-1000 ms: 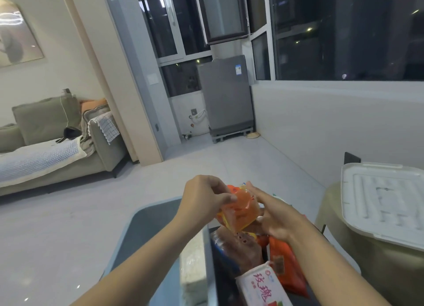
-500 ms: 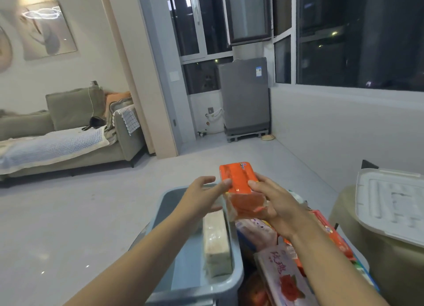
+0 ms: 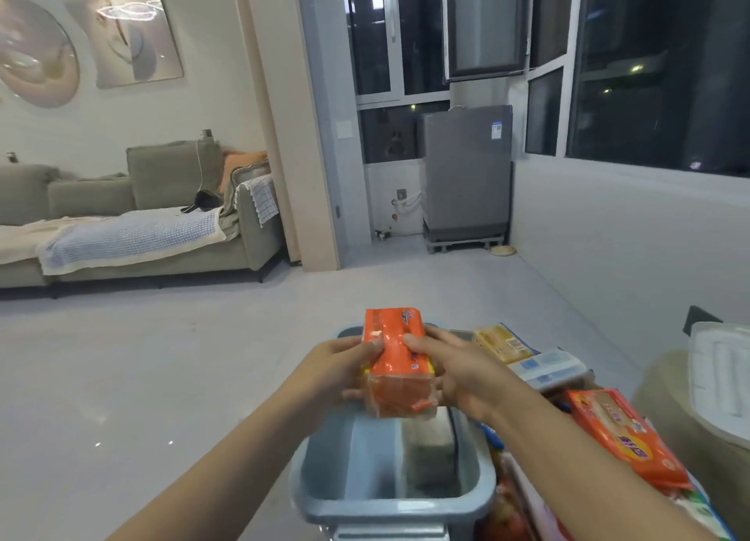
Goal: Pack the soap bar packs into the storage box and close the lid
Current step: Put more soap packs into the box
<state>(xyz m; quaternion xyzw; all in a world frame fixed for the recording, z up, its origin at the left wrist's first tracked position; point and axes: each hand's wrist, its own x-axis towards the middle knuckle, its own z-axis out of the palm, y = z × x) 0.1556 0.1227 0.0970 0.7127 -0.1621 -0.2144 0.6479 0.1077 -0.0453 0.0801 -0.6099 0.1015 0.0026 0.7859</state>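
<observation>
Both hands are gripping one orange soap bar pack [image 3: 395,362] above the open grey-blue storage box [image 3: 389,504]: the left hand [image 3: 341,372] is curling its fingers round the pack's left edge with the thumb on top, and the right hand [image 3: 458,372] is clasping the right edge likewise. A pale pack [image 3: 430,439] is standing inside the box against its right wall. To the right of the box, a yellow pack [image 3: 501,343], a blue-and-white pack [image 3: 546,368] and another orange pack [image 3: 625,439] are lying piled, and the white lid [image 3: 720,382] is resting at far right.
</observation>
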